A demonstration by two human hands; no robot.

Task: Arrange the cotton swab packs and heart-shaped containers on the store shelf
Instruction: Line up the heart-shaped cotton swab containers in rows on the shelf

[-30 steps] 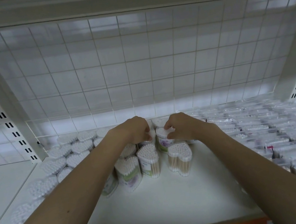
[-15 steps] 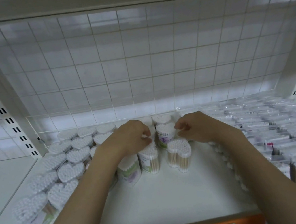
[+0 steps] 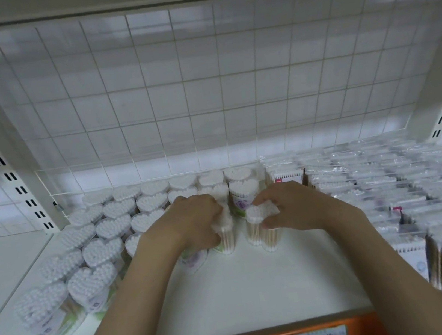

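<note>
A: Looking down from head height, we see a white store shelf with a wire grid back panel. What do our hands do?

B: Our left hand curls around a heart-shaped container of cotton swabs, standing upright near the shelf's middle. Our right hand pinches a second heart-shaped container just beside it, thumb in front and fingers over the lid's far edge.

A: Where is the other stock?

B: Rows of heart-shaped containers fill the shelf's left side, from the grid panel toward the front edge. Flat cotton swab packs in clear wrap cover the right side, standing in rows. The two held containers stand between these groups, with bare shelf in front of them. An orange price strip with paper labels runs along the front edge.
</note>
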